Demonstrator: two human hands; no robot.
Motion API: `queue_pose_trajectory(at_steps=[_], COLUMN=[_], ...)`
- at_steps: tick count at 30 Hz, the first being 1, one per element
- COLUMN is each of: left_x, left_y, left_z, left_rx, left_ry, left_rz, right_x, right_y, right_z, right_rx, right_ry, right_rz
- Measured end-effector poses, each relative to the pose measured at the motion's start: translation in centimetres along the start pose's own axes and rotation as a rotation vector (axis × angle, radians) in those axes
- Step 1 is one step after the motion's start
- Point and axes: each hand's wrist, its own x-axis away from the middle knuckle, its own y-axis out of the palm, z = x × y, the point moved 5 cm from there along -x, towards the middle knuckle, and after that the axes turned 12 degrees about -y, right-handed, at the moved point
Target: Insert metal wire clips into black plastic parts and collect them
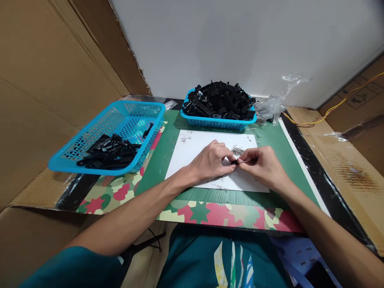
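The step in hand looks like close fitting or adjusting work, done right of the middle of the frame. There the left hand (214, 160) has its grip drawn narrow, thumb and forefinger pinching 1 small black piece (233, 162). The right hand (261, 163) meets it from the other side, its grip closed on a thin tool (245, 161), perhaps tweezers, whose tip points at the piece. Whether that tip touches the piece, or carries anything, is too small to tell.

Both hands are over a white sheet (180, 168) on the green mat (270, 136) that covers much of the counter (339, 216). Just above the fingertips in the frame lies a pile of fine wire-like bits (238, 150); looser bits (221, 187) are scattered near the sheet's lower edge, and more (185, 138) at its upper left.

As a judgement, the next move calls for a steady left pinch and a small, controlled push or turn from the right, with the wrists kept low.

At the top centre, 1 blue basket (216, 123) is heaped with black parts (222, 100); at the left, a 2nd blue basket (90, 172) holds a smaller batch of black pieces (112, 150).
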Motion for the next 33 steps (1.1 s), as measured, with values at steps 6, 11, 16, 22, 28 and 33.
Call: queue_pose_trajectory(at_steps=[6, 11, 16, 22, 28, 33], left_x=[0.0, 0.0, 0.0, 0.1, 0.1, 0.1], left_y=[0.1, 0.0, 0.0, -0.1, -0.2, -0.1], left_z=[0.0, 0.1, 0.0, 0.1, 0.2, 0.1], left_rx=[-0.007, 0.006, 0.014, -0.002, -0.014, -0.024], left_ry=[-0.015, -0.007, -0.024, -0.009, 0.004, 0.011], left_rz=[0.018, 0.008, -0.002, 0.001, 0.002, 0.011], right_x=[0.3, 0.4, 0.5, 0.3, -0.1, 0.2], right_y=[0.4, 0.3, -0.4, -2.6, -3.7, -3.7], right_z=[-0.6, -1.4, -1.4, 0.0, -0.1, -0.2], right_rx=[0.075, 0.174, 0.219, 0.127, 0.155, 0.017], right_ry=[-0.071, -0.174, -0.16, -0.113, -0.304, -0.229], right_rz=[0.064, 0.016, -0.084, -0.167, 0.001, 0.32])
